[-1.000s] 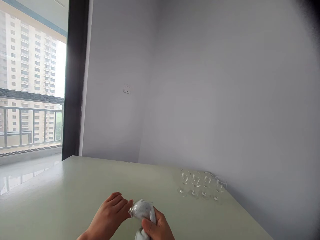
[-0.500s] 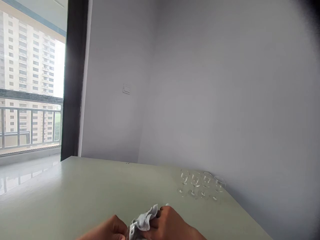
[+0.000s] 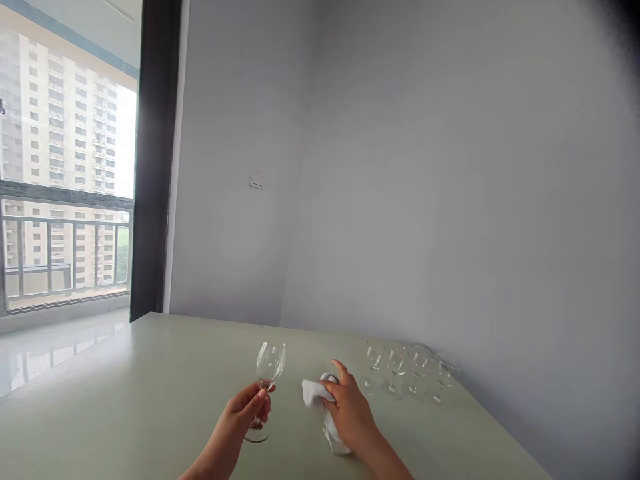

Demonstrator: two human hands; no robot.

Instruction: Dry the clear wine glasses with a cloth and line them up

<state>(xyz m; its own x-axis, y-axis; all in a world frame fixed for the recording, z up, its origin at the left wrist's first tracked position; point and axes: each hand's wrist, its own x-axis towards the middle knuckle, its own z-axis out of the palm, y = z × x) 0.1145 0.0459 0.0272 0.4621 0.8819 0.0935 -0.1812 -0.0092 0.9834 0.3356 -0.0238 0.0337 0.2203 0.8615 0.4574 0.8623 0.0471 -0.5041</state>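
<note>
My left hand [image 3: 246, 408] pinches the stem of a clear wine glass [image 3: 271, 363] and holds it upright, its foot just above the pale green table [image 3: 150, 387]. My right hand [image 3: 350, 410] is closed on a white cloth [image 3: 316, 393], which hangs down under my palm toward the table. The cloth is clear of the glass, a short way to its right. Further right, near the wall, several more empty wine glasses [image 3: 407, 370] stand in a row.
A grey wall runs along the table's far and right edges, with a switch plate [image 3: 256, 179] on it. At left a dark window frame [image 3: 153, 160] and a balcony railing [image 3: 60, 253] look out on apartment blocks.
The cloth was wrapped round the glass between both hands. Now the hands are apart: the left holds the bare glass upright, the right has pulled the cloth away to the right.
</note>
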